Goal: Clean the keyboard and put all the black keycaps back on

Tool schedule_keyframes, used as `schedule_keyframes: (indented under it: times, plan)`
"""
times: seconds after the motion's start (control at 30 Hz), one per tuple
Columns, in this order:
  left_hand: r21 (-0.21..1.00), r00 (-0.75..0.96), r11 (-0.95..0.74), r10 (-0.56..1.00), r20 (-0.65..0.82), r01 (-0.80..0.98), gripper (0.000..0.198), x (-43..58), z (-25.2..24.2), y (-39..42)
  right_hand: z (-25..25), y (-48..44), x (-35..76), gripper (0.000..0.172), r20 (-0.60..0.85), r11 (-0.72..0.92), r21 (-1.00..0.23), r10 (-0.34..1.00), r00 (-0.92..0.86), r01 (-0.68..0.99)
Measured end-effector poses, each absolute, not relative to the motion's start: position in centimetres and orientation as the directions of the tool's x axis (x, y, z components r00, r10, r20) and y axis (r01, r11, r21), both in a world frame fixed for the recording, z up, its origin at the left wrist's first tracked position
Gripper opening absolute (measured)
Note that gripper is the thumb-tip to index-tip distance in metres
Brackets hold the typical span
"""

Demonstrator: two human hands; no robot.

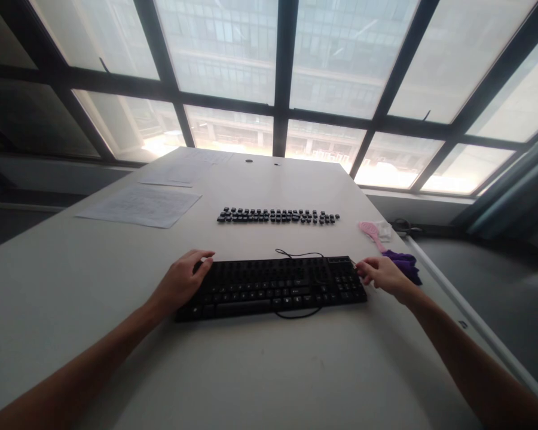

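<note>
Black full-size keyboard [269,292] lay flat on the white desk [251,370], centre of frame and a bit below the middle, between the two hands. Key relation: long axis ran left to right, right end slightly higher in frame, so each hand had one short end. Left hand [183,280] was at the upper-left corner, fingers bent over that end and overlapping it in view; thumb and index slightly apart, looked like a steadying touch, but couldn't tell how firm, since the far side was hidden. Right hand [385,275] was just off the upper-right edge by the number pad, keyboard directly to the left of its fingers; fingertips bunched nearly together, a thin pale sliver beside them, too small to tell whether it was held or whether they touched the case. Left looked the nearer hand, as it overlapped the keyboard. Loose black keycaps [278,216] sat in short rows above the keyboard in frame, roughly parallel to it, apart from both hands. Cable [298,315] looped out below the lower edge, another bit showing above the upper edge. Upper key rows were too dark to tell which keys were on. Pink brush [371,233] and purple cloth [403,266] lay right of centre, beyond the right hand; paper sheets [141,206] lay to the left, above the left hand in frame.
</note>
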State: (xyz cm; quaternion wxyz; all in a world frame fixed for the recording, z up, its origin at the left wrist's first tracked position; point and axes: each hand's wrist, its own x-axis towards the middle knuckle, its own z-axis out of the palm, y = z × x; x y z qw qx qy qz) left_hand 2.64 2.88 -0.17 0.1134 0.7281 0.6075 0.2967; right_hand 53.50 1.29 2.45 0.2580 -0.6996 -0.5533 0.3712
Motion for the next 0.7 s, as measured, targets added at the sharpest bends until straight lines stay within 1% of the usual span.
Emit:
schedule_keyframes:
  times: [0.07, 0.13, 0.23, 0.37, 0.5, 0.6, 0.7]
  plan:
    - [0.539, 0.069, -0.216, 0.957, 0.28, 0.814, 0.049, 2.5, -0.2, 2.9, 3.0, 1.5, 53.5, 0.022, -0.17, -0.206, -0.752, 0.978, 0.118, 0.626]
    - [0.55, 0.055, -0.196, 0.963, 0.263, 0.812, 0.05, 2.4, -0.1, 3.1, 3.6, 1.8, 53.4, 0.024, -0.071, -0.125, -0.729, 0.992, 0.107, 0.673]
    - [0.556, 0.039, -0.185, 0.964, 0.264, 0.811, 0.049, 2.2, -0.1, 3.3, 4.6, 2.3, 52.3, 0.026, 0.05, -0.007, -0.702, 0.997, 0.06, 0.712]
    - [0.56, -0.032, -0.144, 0.956, 0.292, 0.816, 0.045, 1.1, 0.1, 4.2, 5.9, 2.8, 48.9, 0.029, 0.133, 0.117, -0.665, 0.99, -0.036, 0.737]
    - [0.569, -0.093, -0.13, 0.934, 0.345, 0.812, 0.039, -0.6, 0.8, 6.2, 7.2, 3.7, 44.2, 0.027, 0.203, 0.259, -0.622, 0.965, -0.166, 0.739]
    - [0.562, -0.102, -0.158, 0.91, 0.403, 0.812, 0.032, -1.4, 1.6, 8.7, 8.2, 5.4, 40.3, 0.022, 0.25, 0.358, -0.586, 0.933, -0.258, 0.727]
    - [0.52, -0.066, -0.19, 0.898, 0.434, 0.833, 0.028, -1.4, 2.1, 11.8, 8.6, 8.1, 35.9, 0.016, 0.286, 0.435, -0.523, 0.899, -0.33, 0.733]
